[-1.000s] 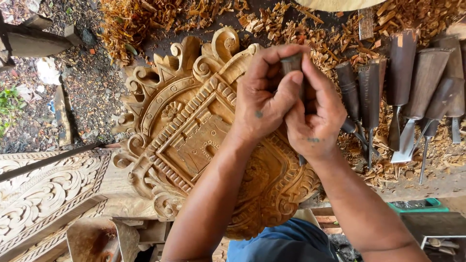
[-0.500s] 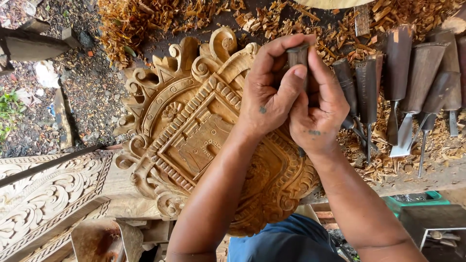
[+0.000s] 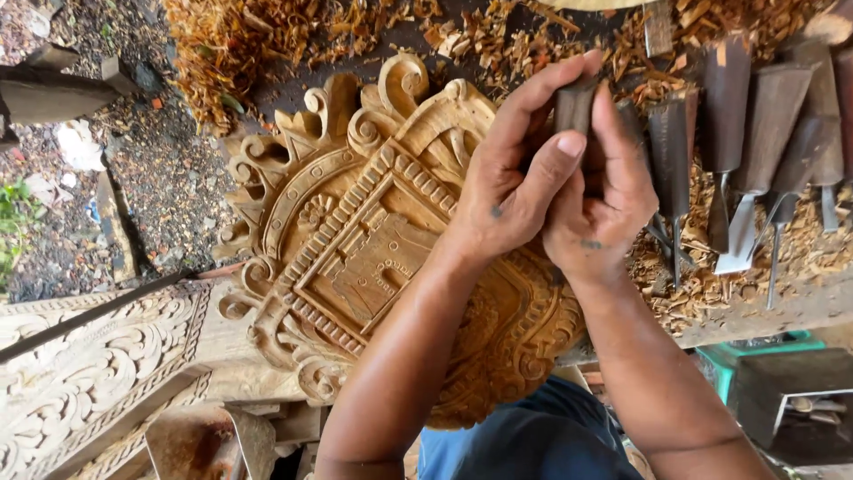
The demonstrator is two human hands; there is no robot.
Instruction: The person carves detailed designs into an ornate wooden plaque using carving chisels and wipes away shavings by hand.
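Fingers of left hand (image 3: pixel 515 191) and right hand (image 3: pixel 604 209) clenched around dark chisel handle (image 3: pixel 576 108), over carved wooden panel (image 3: pixel 355 258).

A row of wood-handled chisels (image 3: pixel 746 133) lies on curled wood shavings (image 3: pixel 267 44), a scroll-carved plank (image 3: pixel 80 373) sits lower left, and a green tray (image 3: pixel 755 356) at right.

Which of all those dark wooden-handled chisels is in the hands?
The dark-handled chisel gripped between the left hand and right hand, raised over the carved wooden panel. The other chisels lie untouched among shavings.
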